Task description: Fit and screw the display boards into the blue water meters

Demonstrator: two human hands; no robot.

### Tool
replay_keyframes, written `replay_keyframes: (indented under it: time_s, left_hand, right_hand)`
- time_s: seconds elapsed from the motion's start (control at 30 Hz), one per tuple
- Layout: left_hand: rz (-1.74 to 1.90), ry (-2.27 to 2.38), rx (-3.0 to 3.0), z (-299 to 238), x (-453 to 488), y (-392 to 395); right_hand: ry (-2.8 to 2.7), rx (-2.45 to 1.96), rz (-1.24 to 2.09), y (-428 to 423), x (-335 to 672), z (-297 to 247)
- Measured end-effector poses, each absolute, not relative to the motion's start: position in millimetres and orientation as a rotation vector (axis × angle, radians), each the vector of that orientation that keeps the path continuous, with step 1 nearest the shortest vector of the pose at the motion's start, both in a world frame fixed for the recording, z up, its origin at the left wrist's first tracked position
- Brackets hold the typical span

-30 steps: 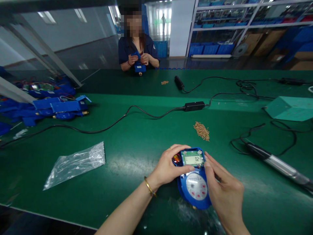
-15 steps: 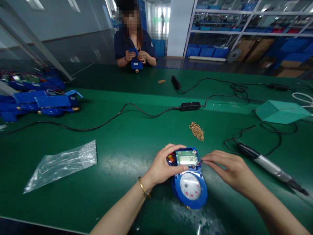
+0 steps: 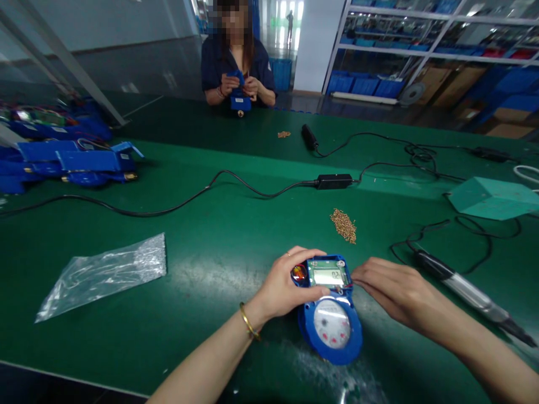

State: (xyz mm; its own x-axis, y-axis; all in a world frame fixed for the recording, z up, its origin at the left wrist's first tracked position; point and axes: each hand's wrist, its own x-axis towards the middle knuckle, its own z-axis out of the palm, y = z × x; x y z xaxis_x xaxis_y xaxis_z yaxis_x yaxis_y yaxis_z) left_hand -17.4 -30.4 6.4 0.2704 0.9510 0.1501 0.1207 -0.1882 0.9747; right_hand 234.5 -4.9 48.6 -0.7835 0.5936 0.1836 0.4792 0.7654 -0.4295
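Head view: left hand (image 3: 281, 285) clasps the blue meter (image 3: 332, 307) while right hand (image 3: 393, 287), fingertips bunched, has shifted outward.

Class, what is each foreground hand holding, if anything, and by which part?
The left hand holds the blue meter by its display end; whether the right hand beside it pinches anything cannot be told.

A factory assembly shop: one long green bench (image 3: 210, 314) runs beneath the grip of the left hand (image 3: 282, 283) on an opened meter (image 3: 351, 336). Just beyond that grip lies a pile of screws (image 3: 343, 226); to its right, a corded driver (image 3: 467, 289); well to its left, blue units (image 3: 90, 161) massed together. Farther beyond, a co-worker (image 3: 257, 64) sits across the bench, with racks (image 3: 381, 51) of blue bins (image 3: 364, 85) behind.
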Motion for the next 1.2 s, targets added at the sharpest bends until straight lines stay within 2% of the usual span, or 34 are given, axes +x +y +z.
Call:
replay_keyframes:
  time_s: [0.17, 0.37, 0.53, 0.87, 1.07, 1.2]
  left_hand:
    - [1.065, 1.040, 1.570, 7, -16, -30]
    - [1.061, 1.032, 1.587, 5, -15, -30]
    - [1.046, 1.015, 1.582, 6, -16, -29]
    - [1.018, 0.978, 1.625, 5, -20, -29]
    - [0.932, 0.903, 1.679, 5, -28, -29]
    - [0.904, 0.925, 1.617, 5, -27, -29]
  right_hand:
    - [-2.516, -0.903, 0.558, -12, 229, 47]
    - [-2.299, -1.459, 1.123, -14, 219, 50]
    - [-2.242, -1.629, 1.523, -1, 209, 52]
    - [-2.198, -1.690, 1.389, -10, 200, 49]
    - [-1.891, -1.446, 1.749, -22, 226, 39]
    - [-1.871, -1.641, 1.336, -9, 265, 23]
